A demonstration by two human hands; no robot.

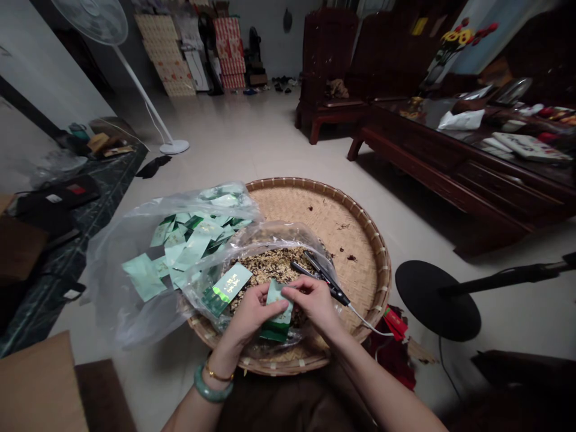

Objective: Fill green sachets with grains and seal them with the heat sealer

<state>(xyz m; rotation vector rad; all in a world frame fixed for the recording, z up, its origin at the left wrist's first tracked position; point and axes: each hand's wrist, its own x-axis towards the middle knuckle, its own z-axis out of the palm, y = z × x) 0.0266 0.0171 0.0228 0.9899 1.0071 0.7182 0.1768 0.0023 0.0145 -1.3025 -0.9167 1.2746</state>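
Both my hands hold one small green foil packet (278, 318) over a round woven bamboo tray (360, 222). My left hand (252, 312) pinches the packet's left side and my right hand (315, 303) grips its top right edge. Under the hands lies a clear plastic bag of loose brown tea leaves (270, 264). Another green packet (227, 288) rests on that bag's left edge. A black clamp-like tool with a white cord (321, 273) lies across the tea just beyond my right hand.
A large clear bag with several empty green packets (180, 246) sits at the tray's left. A dark wooden table (472, 162) stands to the right, a black round lamp base (436, 300) near the tray, a white standing fan (135, 78) at the back left.
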